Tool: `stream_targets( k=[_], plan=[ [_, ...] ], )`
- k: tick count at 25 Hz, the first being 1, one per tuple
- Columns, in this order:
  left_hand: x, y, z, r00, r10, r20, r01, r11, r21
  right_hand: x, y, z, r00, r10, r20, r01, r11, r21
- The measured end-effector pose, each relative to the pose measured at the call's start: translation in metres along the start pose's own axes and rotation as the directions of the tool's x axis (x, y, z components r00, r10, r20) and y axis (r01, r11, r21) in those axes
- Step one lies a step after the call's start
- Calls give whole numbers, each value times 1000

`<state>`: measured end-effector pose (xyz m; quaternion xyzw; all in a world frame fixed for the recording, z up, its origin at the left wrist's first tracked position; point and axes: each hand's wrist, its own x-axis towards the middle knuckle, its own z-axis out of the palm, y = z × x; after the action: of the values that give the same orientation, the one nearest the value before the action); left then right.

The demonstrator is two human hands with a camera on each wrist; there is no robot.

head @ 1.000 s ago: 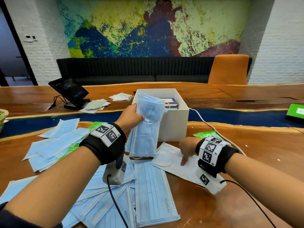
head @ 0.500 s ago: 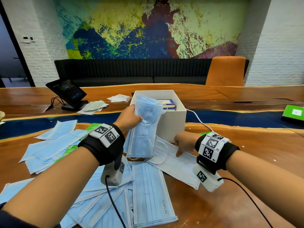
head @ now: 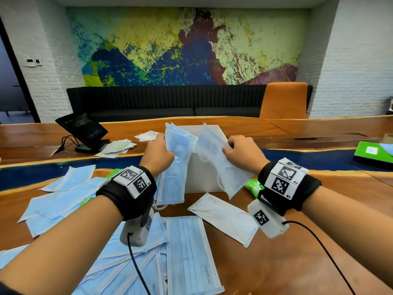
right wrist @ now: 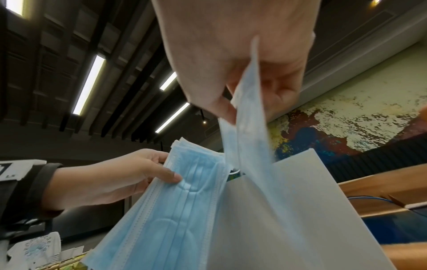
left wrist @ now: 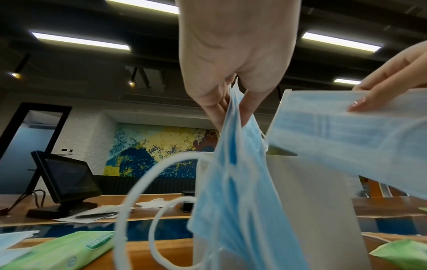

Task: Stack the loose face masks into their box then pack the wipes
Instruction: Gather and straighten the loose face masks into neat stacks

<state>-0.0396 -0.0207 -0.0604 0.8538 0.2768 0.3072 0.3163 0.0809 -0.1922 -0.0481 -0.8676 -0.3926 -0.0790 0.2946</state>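
My left hand (head: 158,151) pinches a stack of blue face masks (head: 176,165) by its top edge, hanging upright in front of the white box (head: 202,179). My right hand (head: 236,151) pinches a single mask (head: 214,160) lifted beside the stack, tilted toward it. The left wrist view shows thumb and fingers clamped on the stack (left wrist: 235,182) and the single mask (left wrist: 346,138) at right. Seen from the right wrist, the single mask (right wrist: 249,131) hangs from my fingers next to the stack (right wrist: 175,201). Loose masks (head: 189,254) lie on the table. Green wipes packs (head: 254,187) (left wrist: 60,252) lie near the box.
A tablet on a stand (head: 84,129) and papers (head: 117,146) sit at the back left. A green box (head: 373,153) lies at the far right. More masks (head: 63,194) spread on the left of the wooden table (head: 297,262). A cable runs from each wrist camera.
My right hand picked a mask off the table and raised it beside the stack. The left hand lifted its stack higher in front of the box.
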Motion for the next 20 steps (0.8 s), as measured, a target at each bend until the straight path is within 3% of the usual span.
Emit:
stream_targets(
  k=[3, 5, 9, 11, 16, 20],
  plan=[
    [-3, 13, 2, 1000, -7, -14, 6, 997, -82, 0, -9, -1, 974, -80, -212, 112, 983, 145],
    [-6, 21, 5, 1000, 8, -11, -9, 991, -134, -3, -16, 5, 963, -131, -237, 173, 971, 164],
    [-11, 35, 15, 1000, -12, 27, 20, 947, -322, -2, -28, 17, 968, -194, -161, 213, 971, 112],
    [-12, 37, 19, 1000, -20, -8, 16, 942, -336, -2, -32, 23, 968, -224, -117, 236, 966, 105],
    [-14, 42, 21, 994, -18, -105, -22, 928, -372, -10, -39, 29, 970, -234, -63, 242, 937, 252],
    [-14, 45, 21, 997, -71, 42, 82, 882, -464, -16, -43, 25, 974, -214, 79, 179, 931, 318]
  ],
)
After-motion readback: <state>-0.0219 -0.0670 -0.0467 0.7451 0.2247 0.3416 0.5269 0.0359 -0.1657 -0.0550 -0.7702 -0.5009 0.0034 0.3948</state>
